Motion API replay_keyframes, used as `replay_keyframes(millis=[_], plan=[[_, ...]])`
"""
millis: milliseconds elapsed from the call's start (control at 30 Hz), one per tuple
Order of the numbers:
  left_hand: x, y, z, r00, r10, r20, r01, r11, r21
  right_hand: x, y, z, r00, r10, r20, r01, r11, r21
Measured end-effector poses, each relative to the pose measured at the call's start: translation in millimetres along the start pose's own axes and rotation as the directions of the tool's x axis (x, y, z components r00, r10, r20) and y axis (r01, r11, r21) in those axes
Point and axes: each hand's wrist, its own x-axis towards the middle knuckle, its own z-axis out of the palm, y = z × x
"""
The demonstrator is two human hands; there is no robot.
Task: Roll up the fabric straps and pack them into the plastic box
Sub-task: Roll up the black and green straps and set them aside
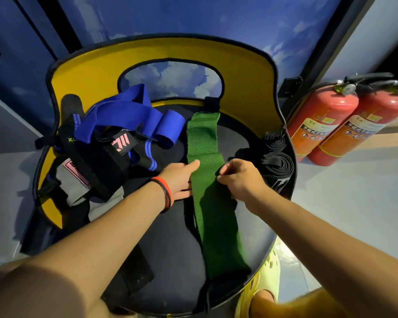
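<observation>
Down the centre of the frame, flat on the black seat point(170, 237): the green strap point(205, 143). Pressing its left edge with the left hand point(179, 177), fingers straight and flat. Pinching the right edge with the right hand point(239, 177) (fingers curled in tight). Heaped upper left, a blue strap point(124, 113); at the seat's right rim, rolled black straps point(277, 157).

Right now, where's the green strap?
Head view: the green strap lies down the middle of the dark seat, between the blue-and-black strap pile at left and the rolled black straps at right; left hand touches it, right hand pinches its edge.
</observation>
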Motion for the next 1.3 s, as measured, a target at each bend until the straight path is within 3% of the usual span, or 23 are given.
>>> replay_keyframes(millis=[200, 333, 433, 533, 633, 767, 933, 1033, 1200, 1300], plan=[[-10.2, -23.9, -16.1, 0.999, -0.036, 0.014, 0.033, 0.981, 0.190, 7.9, -5.6, 6.9, 0.998, 0.001, -0.068, 0.006, 0.995, 0.100], [-15.0, -29.8, -25.2, 0.995, -0.080, 0.061, 0.068, 0.981, 0.184, -0.9, -8.8, 13.2, 0.998, 0.024, -0.066, -0.016, 0.992, 0.124], [-19.6, -26.5, -29.1, 0.994, -0.078, 0.076, 0.068, 0.989, 0.130, -15.3, -10.9, 9.6, 0.995, 0.092, 0.036, -0.098, 0.972, 0.214], [-27.9, -23.2, -27.7, 0.992, -0.066, 0.112, 0.055, 0.993, 0.105, -38.1, -5.0, 2.7, 0.986, 0.078, 0.146, -0.100, 0.983, 0.155], [-40.5, -23.6, -25.2, 0.990, -0.041, 0.132, 0.032, 0.997, 0.074, -60.5, 8.4, -1.1, 0.991, 0.057, 0.117, -0.067, 0.994, 0.083], [-49.5, -33.7, -24.6, 0.995, -0.008, 0.101, 0.010, 1.000, -0.015, -81.8, 18.1, -2.1, 0.988, -0.033, 0.148, 0.061, 0.980, -0.191], [-62.0, -48.2, -31.2, 0.995, 0.094, -0.014, -0.094, 0.996, 0.010, -99.9, 24.2, -0.7, 0.972, 0.025, 0.233, -0.002, 0.995, -0.099], [-83.0, -51.4, -41.1, 0.992, 0.113, 0.061, -0.115, 0.993, 0.028, -103.3, 36.7, 10.4, 0.982, 0.074, 0.174, -0.086, 0.995, 0.060], [-111.9, -85.7, -53.0, 0.993, 0.007, 0.119, -0.045, 0.945, 0.323, -109.8, 63.9, 39.1, 0.997, 0.052, 0.065, -0.057, 0.996, 0.073], [-117.5, -120.7, -42.8, 0.998, 0.010, 0.069, -0.027, 0.969, 0.245, -117.4, 73.4, 51.4, 0.999, 0.050, 0.020, -0.051, 0.995, 0.085]])
